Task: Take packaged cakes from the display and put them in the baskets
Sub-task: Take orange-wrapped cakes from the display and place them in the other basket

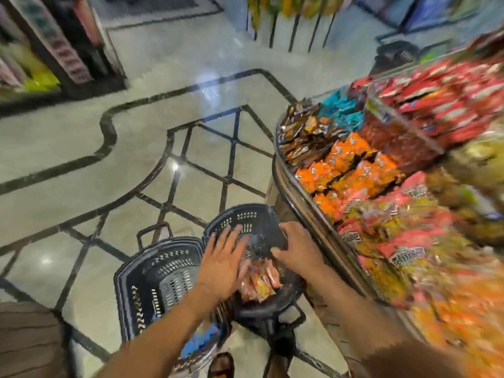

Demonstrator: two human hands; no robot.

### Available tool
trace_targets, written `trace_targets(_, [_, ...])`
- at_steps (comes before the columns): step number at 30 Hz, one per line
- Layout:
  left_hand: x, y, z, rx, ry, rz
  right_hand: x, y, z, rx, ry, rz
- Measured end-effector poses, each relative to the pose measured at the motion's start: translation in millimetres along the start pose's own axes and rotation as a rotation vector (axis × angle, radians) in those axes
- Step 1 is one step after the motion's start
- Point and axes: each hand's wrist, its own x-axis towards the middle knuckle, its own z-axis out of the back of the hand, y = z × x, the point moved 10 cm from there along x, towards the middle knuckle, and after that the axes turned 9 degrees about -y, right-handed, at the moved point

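Two dark plastic baskets stand on the floor below me. The right basket (245,218) holds several orange and yellow packaged cakes (260,282). My left hand (225,264) hovers over them with fingers spread and straight, holding nothing. My right hand (296,248) is just right of it above the same basket, fingers loosely bent, with nothing visibly in it. The left basket (161,268) has blue packs (200,342) near its close end. The display (376,186) on the right is heaped with brown, orange, red and yellow packs.
The display's curved metal rim (300,203) runs right beside the right basket. Shiny tiled floor (163,148) with dark inlay lines stretches left and ahead. Shelving (54,50) stands far left, a rack (286,20) at the back. My foot (222,364) is under the baskets.
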Motion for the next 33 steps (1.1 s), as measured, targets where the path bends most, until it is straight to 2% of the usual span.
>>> trace_targets(7, [38, -57, 136, -0.031, -0.204, -0.203, -72, 15, 150, -0.010, -0.309, -0.047])
trace_targets(14, [47, -170, 215, -0.070, -0.329, -0.438, -169, -43, 263, 0.026, -0.581, -0.120])
trace_targets(20, [28, -305, 229, -0.103, -0.363, -0.651, -281, -133, 321, -0.035, -0.742, -0.288])
trace_targets(28, [-52, -512, 202, -0.171, -0.336, -0.904, -453, -280, 345, -0.063, -0.749, -0.528])
trace_targets(33, [-98, -608, 168, -0.232, -0.248, -0.965, -533, -355, 335, -0.015, -0.740, -0.621])
